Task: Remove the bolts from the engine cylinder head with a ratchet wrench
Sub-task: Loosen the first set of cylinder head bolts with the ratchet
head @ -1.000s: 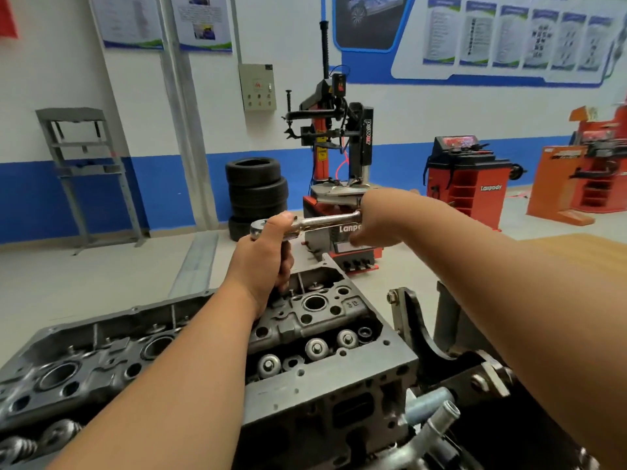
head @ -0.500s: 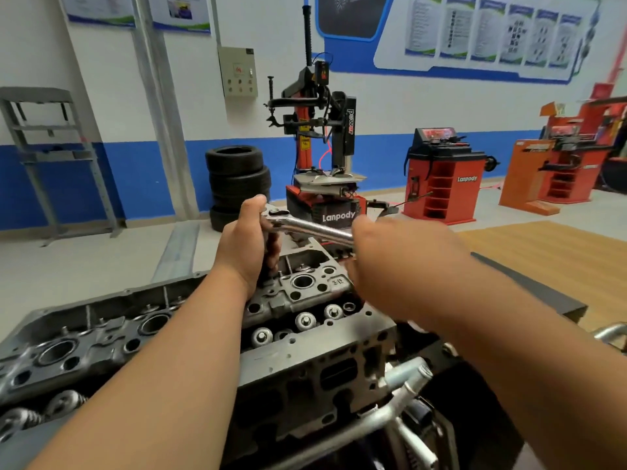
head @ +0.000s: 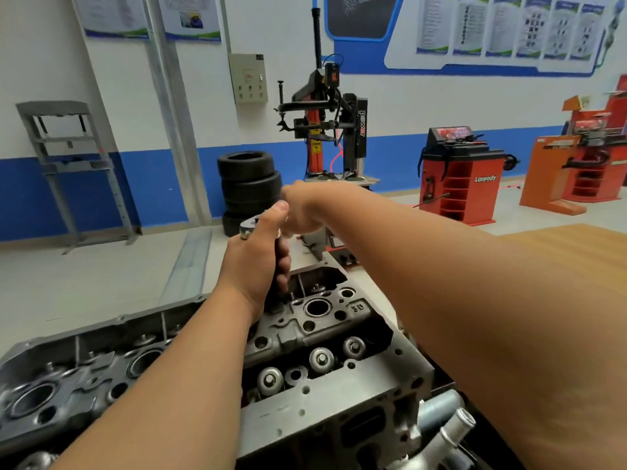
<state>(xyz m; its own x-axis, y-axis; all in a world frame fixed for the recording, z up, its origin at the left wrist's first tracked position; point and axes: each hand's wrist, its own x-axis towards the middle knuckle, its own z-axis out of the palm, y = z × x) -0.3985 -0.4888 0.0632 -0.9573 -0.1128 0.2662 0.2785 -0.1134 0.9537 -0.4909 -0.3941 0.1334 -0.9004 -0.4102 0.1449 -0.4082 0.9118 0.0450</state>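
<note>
The grey engine cylinder head fills the lower middle of the head view, with valve springs and open bores along its top. My left hand grips the black extension bar that stands upright on the head's far end, my thumb on top of the chrome ratchet wrench head. My right hand is curled round the ratchet's handle just beyond my left thumb; the handle itself is hidden by that fist. The bolt under the socket is hidden behind my left hand.
A stack of black tyres and a tyre changer stand on the floor behind the engine. A red wheel balancer stands to the right, a grey metal stand at the left wall. Metal pipes stick out at the engine's lower right.
My right hand has swung the ratchet handle from the near right round to the far side, close to my left thumb. My left hand stays on the extension bar.
</note>
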